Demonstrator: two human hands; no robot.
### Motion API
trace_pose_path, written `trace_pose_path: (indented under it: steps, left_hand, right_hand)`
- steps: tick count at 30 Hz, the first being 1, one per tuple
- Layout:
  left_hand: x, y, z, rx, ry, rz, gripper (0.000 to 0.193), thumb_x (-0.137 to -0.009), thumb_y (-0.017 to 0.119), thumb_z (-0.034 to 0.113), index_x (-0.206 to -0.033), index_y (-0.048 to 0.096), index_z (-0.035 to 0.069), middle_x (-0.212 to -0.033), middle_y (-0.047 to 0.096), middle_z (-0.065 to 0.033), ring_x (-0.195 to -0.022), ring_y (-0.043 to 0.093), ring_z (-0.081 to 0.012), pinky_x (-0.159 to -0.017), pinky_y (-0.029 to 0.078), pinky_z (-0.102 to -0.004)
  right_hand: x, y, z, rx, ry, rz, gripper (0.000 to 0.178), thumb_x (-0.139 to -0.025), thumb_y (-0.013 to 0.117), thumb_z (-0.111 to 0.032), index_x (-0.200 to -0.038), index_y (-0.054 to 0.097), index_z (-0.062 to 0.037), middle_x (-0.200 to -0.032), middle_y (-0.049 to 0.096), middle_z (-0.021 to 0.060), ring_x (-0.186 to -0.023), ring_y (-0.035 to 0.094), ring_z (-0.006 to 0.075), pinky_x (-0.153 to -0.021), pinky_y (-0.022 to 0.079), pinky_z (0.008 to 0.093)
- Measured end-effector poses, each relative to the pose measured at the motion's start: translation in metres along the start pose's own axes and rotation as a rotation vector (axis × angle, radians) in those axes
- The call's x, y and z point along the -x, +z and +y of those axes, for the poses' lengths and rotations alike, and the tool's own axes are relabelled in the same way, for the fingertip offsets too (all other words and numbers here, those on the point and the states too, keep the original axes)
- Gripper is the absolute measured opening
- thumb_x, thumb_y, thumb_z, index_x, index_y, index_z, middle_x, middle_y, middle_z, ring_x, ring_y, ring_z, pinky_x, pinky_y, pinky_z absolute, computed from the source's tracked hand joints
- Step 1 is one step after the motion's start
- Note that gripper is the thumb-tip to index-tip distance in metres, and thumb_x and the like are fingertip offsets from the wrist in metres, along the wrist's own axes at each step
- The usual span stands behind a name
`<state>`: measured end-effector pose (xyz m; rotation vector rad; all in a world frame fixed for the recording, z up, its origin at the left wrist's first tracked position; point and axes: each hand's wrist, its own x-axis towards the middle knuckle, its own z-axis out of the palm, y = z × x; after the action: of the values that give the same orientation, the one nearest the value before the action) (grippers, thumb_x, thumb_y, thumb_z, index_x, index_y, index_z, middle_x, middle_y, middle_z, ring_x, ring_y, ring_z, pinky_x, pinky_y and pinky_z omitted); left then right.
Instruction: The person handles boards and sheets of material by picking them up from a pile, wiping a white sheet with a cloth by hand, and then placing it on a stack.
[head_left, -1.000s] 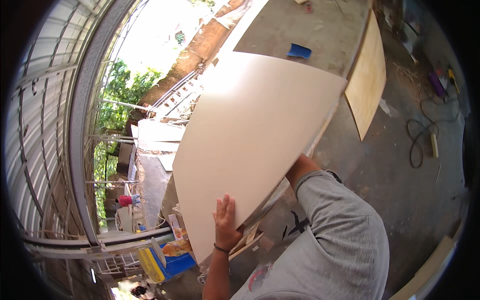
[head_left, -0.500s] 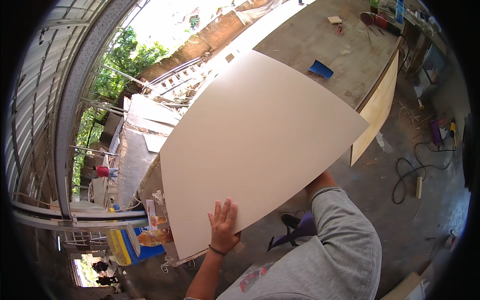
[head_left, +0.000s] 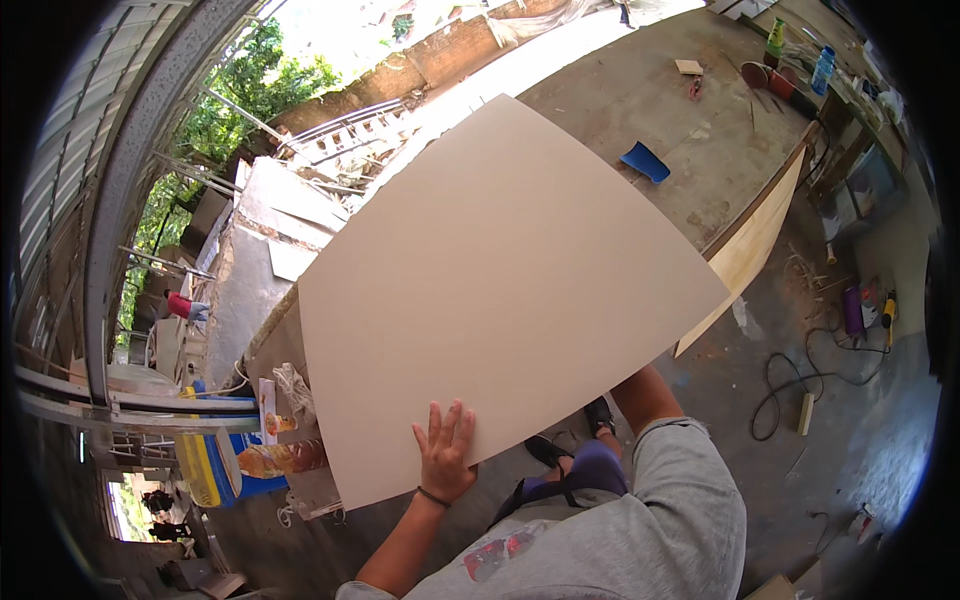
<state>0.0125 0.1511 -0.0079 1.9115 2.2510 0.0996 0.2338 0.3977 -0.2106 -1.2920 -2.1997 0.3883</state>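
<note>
A large plain beige panel (head_left: pixel 510 280) slants across the middle of the view, one corner toward me. My left hand (head_left: pixel 447 455) holds its near edge: four fingers lie spread on the top face, and the thumb seems tucked beneath. A dark band circles that wrist. My right forearm (head_left: pixel 645 395) reaches under the near right edge, so the right hand and its fingers are hidden below the panel. Under the panel's far right part is a grey-brown worktable (head_left: pixel 690 100).
A curved blue piece (head_left: pixel 645 162), a power tool (head_left: pixel 780 85) and bottles (head_left: pixel 823 70) are on the worktable. Another pale wooden board (head_left: pixel 750 255) leans along its side. A cable (head_left: pixel 770 390) curls on the floor at right. At left stands a metal frame (head_left: pixel 130 200).
The view has shifted, and the panel now sits a little farther left against its surroundings. More of my feet shows below it. Both arms keep nearly the same hold.
</note>
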Motion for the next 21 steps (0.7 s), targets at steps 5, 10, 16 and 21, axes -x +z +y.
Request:
trace_pose_path:
  steps: [5,10,16,21]
  left_hand:
    - [-0.002,0.01,0.005,0.046,-0.006,0.031,0.071,-0.064,0.056,0.003,-0.132,0.041,0.011,-0.142,0.031,-0.0123,-0.135,0.015,-0.0412,-0.097,0.008,-0.0703]
    - [-0.013,0.02,0.011,0.032,-0.035,0.048,0.07,-0.064,0.056,0.002,-0.131,0.043,0.011,-0.142,0.032,-0.0113,-0.135,0.016,-0.0403,-0.097,0.009,-0.0706]
    - [-0.019,0.014,0.014,0.029,-0.01,0.061,0.066,-0.066,0.059,0.007,-0.131,0.044,0.011,-0.141,0.032,-0.0109,-0.135,0.017,-0.0395,-0.096,0.012,-0.0712]
    - [-0.02,0.018,0.019,0.017,-0.026,0.045,0.067,-0.065,0.061,0.009,-0.13,0.044,0.012,-0.141,0.032,-0.0085,-0.135,0.016,-0.0366,-0.096,0.013,-0.071]
  right_hand:
    - [-0.009,0.003,0.004,0.002,-0.043,-0.013,0.054,-0.084,0.054,-0.029,-0.13,0.041,-0.0045,-0.135,0.039,0.0173,-0.126,0.033,0.0336,-0.101,0.023,0.0528]
    - [-0.016,0.01,-0.005,-0.007,-0.095,-0.031,0.054,-0.084,0.054,-0.029,-0.13,0.04,-0.004,-0.134,0.039,0.017,-0.125,0.034,0.0335,-0.101,0.024,0.0514]
    - [-0.01,0.023,-0.016,-0.018,-0.138,-0.041,0.054,-0.084,0.055,-0.028,-0.129,0.04,-0.0033,-0.133,0.041,0.0167,-0.124,0.036,0.0334,-0.101,0.026,0.0497]
    - [-0.004,0.024,-0.019,-0.031,-0.181,-0.052,0.054,-0.084,0.055,-0.028,-0.129,0.04,-0.0027,-0.133,0.041,0.0164,-0.123,0.037,0.0333,-0.101,0.027,0.0483]
